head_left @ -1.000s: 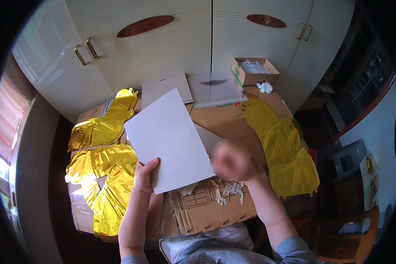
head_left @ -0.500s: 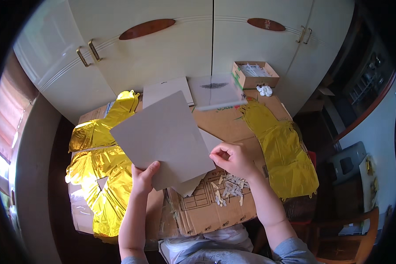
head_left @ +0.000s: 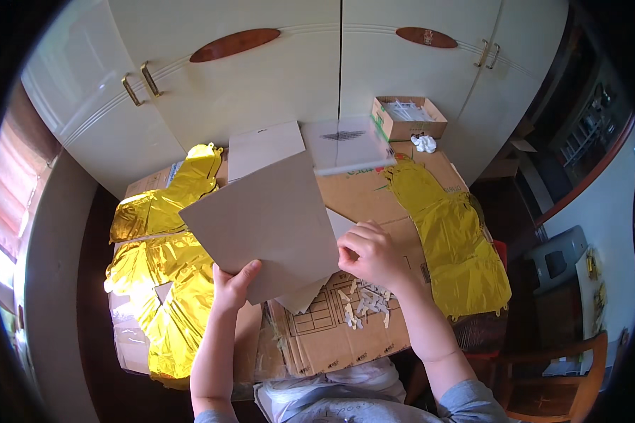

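A flat grey cardboard sheet [head_left: 264, 229] is held up at a tilt over the table. My left hand [head_left: 234, 283] grips its lower left edge, thumb on top and fingers underneath. By the sheet's right edge, my right hand [head_left: 370, 252] is closed with the fingers curled into a pinch; whatever is between them is hidden. More pale board [head_left: 303, 299] lies under the held sheet, mostly covered. Small grey and cream offcut strips [head_left: 367, 303] are heaped on the cardboard [head_left: 324, 345] just below my right hand.
Crumpled gold foil balloons lie at the left [head_left: 166, 282] and right [head_left: 451, 240] of the table. Towards the back are a grey board [head_left: 264, 144], a clear plastic-wrapped pack [head_left: 342, 144], an open box [head_left: 410, 123] of white sticks and crumpled white tissue [head_left: 423, 144]. A wooden chair [head_left: 554, 381] stands at right.
The held sheet has turned slightly and its top corner has shifted right and down. My right hand has rolled over at the edge, with its fingers curled tighter.
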`<action>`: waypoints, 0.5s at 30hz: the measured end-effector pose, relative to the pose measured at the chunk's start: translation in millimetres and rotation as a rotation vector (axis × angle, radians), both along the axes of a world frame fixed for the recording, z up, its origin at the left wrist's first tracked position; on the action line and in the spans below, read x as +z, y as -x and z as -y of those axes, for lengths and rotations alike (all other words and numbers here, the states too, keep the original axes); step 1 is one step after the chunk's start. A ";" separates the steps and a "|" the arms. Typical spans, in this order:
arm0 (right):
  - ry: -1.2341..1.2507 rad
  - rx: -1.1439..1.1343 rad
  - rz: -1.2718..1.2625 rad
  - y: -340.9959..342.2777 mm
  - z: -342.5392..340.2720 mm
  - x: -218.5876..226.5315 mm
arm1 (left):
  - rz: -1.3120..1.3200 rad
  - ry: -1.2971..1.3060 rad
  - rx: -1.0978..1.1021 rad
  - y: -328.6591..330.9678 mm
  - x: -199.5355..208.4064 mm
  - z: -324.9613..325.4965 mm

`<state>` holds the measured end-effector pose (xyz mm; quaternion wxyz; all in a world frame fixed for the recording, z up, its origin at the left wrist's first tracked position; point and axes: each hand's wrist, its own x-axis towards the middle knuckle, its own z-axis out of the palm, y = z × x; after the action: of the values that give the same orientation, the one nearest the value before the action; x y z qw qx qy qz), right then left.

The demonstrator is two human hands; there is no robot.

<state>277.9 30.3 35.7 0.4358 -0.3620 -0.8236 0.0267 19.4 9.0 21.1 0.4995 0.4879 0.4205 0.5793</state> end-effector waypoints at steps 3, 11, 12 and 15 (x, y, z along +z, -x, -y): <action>-0.079 0.072 0.001 1.2 0.3 4.1 | 0.115 0.120 -0.037 0.4 5.5 -1.9; 0.417 0.073 -0.453 1.3 4.4 6.2 | 0.108 0.152 -0.091 2.7 2.8 -3.8; 0.559 0.100 -0.585 2.7 5.0 6.1 | 0.029 0.083 -0.083 1.8 1.8 -3.0; 0.557 0.165 -0.602 2.3 4.3 -2.1 | -0.121 -0.118 -0.088 -1.2 -2.8 1.3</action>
<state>275.6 26.0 33.6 0.5389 -0.3747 -0.6470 0.3880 20.6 7.7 18.3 0.4688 0.5685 0.3933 0.5498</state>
